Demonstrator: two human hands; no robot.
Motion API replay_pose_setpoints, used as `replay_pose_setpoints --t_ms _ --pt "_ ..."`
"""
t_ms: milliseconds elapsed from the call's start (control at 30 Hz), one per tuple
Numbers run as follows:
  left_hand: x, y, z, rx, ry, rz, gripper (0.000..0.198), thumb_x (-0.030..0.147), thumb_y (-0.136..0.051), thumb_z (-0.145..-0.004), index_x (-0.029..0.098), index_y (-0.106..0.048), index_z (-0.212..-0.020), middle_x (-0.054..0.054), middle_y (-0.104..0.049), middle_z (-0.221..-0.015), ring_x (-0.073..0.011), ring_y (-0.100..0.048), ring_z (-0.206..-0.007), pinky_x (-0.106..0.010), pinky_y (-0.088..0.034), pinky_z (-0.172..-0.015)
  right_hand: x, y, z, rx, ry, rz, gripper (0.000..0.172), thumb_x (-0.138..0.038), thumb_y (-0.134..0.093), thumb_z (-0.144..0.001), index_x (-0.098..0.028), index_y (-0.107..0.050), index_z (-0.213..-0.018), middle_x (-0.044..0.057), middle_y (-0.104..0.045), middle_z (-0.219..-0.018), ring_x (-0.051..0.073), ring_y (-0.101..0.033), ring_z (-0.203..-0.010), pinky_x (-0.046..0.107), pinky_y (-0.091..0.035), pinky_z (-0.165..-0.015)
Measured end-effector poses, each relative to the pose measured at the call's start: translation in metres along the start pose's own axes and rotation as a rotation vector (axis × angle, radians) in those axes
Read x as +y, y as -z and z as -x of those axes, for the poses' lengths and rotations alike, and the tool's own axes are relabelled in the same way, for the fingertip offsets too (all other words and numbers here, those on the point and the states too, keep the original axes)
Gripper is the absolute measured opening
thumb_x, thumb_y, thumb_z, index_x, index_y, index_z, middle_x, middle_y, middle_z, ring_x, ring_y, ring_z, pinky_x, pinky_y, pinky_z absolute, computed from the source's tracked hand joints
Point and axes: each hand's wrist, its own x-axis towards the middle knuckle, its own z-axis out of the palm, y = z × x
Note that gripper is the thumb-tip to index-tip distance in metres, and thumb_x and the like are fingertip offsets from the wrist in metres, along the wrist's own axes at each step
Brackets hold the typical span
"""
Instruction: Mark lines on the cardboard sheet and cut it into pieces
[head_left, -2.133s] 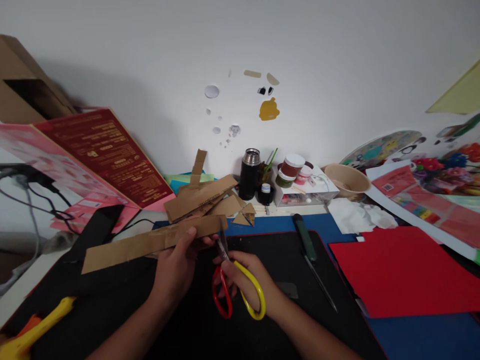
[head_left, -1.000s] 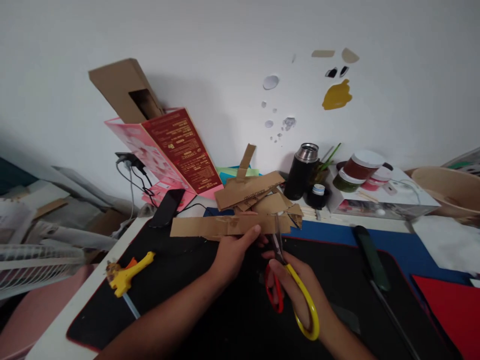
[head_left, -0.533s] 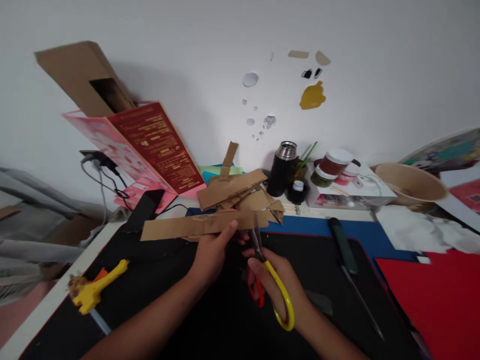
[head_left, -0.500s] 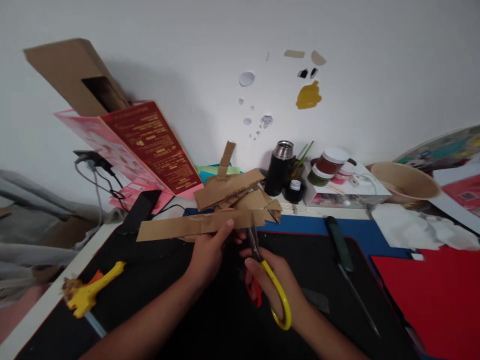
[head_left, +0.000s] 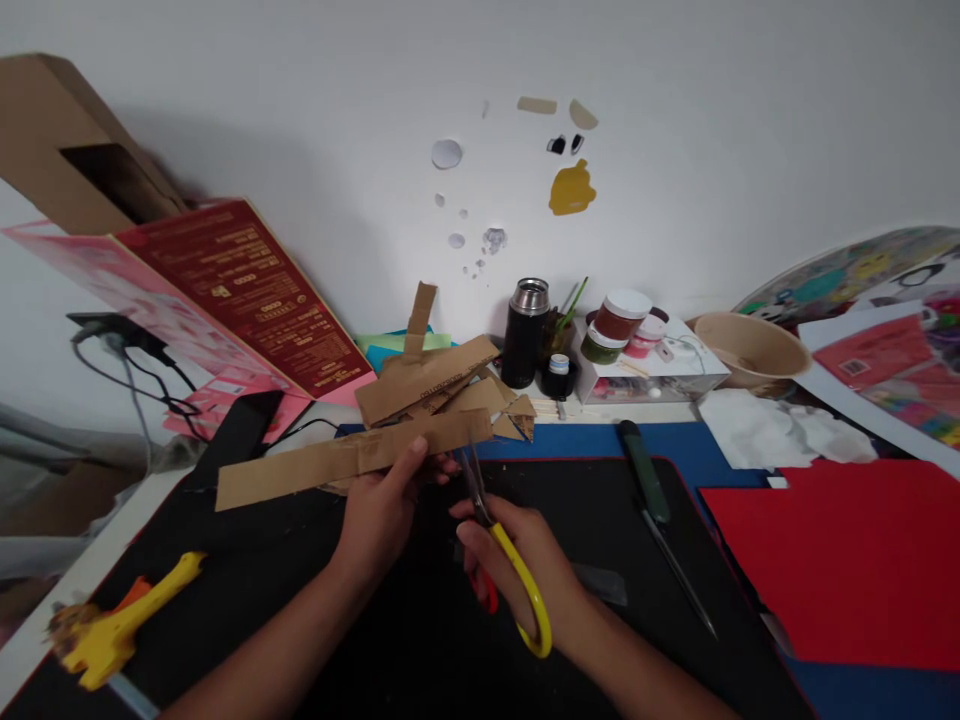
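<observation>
A long cardboard strip (head_left: 300,468) is pinched by my left hand (head_left: 382,515), its thumb on top and the fingers underneath. My right hand (head_left: 529,555) grips a pair of scissors (head_left: 534,592) with one yellow and one red handle loop. The blades meet the right end of the strip, and I cannot tell how far they are apart. Below the strip lies a black mat (head_left: 420,640). Just behind is a pile of cardboard scraps (head_left: 427,383).
Left on the mat lies a yellow giraffe-like figure (head_left: 109,635); right, a green-handled knife or tool (head_left: 646,480). Behind stand a black flask (head_left: 523,340), paint jars (head_left: 621,316) and a bowl (head_left: 750,350). Red sheet (head_left: 840,570) at right, red-and-pink box (head_left: 247,300) at left.
The view has turned a little to the right, so everything sits further left. The strip's left end has tipped slightly lower. Both hands keep their holds, with the scissors at the strip's right end.
</observation>
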Motion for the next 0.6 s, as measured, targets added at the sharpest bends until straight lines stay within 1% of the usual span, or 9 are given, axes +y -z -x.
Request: replay_pose_setpoints --t_ms 100,200,267,367,467,600 --pt "0.0 -0.001 0.001 -0.008 0.002 0.003 0.035 0.045 -0.091 -0.074 0.014 -0.077 -0.079 -0.007 -0.076 -0.071 -0.0225 -0.073 -0.069 -0.031 -0.06 -0.064 -0.002 0.001 0.0 0.01 0.017 0.018 0.06 -0.072 -0.059 -0.099 -0.017 -0.072 -0.121 -0.001 -0.065 -0.067 0.012 -0.06 -0.045 0.022 -0.047 -0.044" --pt "0.0 -0.001 0.004 0.0 0.0 -0.011 0.036 0.046 -0.092 -0.075 0.014 -0.077 -0.075 -0.007 -0.076 -0.072 -0.0205 -0.073 -0.069 -0.028 -0.06 -0.065 -0.003 0.002 0.0 0.027 0.027 0.022 0.059 -0.071 -0.059 -0.1 -0.016 -0.072 -0.12 -0.001 -0.065 -0.067 0.013 -0.06 -0.046 0.022 -0.046 -0.043" --pt "-0.001 0.001 0.006 0.017 0.016 -0.03 0.037 0.048 -0.093 -0.075 0.014 -0.078 -0.076 -0.007 -0.078 -0.073 -0.02 -0.073 -0.069 -0.028 -0.061 -0.067 -0.004 0.003 0.0 0.036 0.017 0.028 0.059 -0.07 -0.06 -0.1 -0.016 -0.072 -0.119 -0.001 -0.065 -0.067 0.012 -0.059 -0.045 0.021 -0.045 -0.043" --pt "-0.003 0.002 0.01 0.03 0.037 -0.072 0.041 0.053 -0.093 -0.074 0.014 -0.08 -0.079 -0.009 -0.08 -0.076 -0.0223 -0.075 -0.071 -0.03 -0.062 -0.069 -0.006 0.003 0.0 0.034 0.011 0.034 0.06 -0.071 -0.06 -0.099 -0.016 -0.073 -0.119 0.0 -0.065 -0.067 0.012 -0.059 -0.045 0.021 -0.044 -0.042" --pt "-0.003 0.002 0.013 0.027 0.024 -0.129 0.044 0.056 -0.091 -0.076 0.013 -0.08 -0.078 -0.011 -0.081 -0.077 -0.0239 -0.076 -0.071 -0.031 -0.063 -0.068 -0.007 0.004 0.001 0.038 0.012 0.03 0.06 -0.071 -0.06 -0.099 -0.016 -0.073 -0.119 -0.001 -0.065 -0.067 0.012 -0.059 -0.045 0.021 -0.045 -0.043" --pt "-0.005 0.004 0.014 0.035 0.006 -0.18 0.042 0.056 -0.089 -0.078 0.015 -0.08 -0.08 -0.011 -0.082 -0.08 -0.0261 -0.078 -0.073 -0.035 -0.065 -0.072 -0.006 0.005 0.0 0.051 0.013 0.054 0.06 -0.071 -0.059 -0.1 -0.016 -0.073 -0.119 0.0 -0.065 -0.066 0.012 -0.058 -0.044 0.021 -0.046 -0.042"
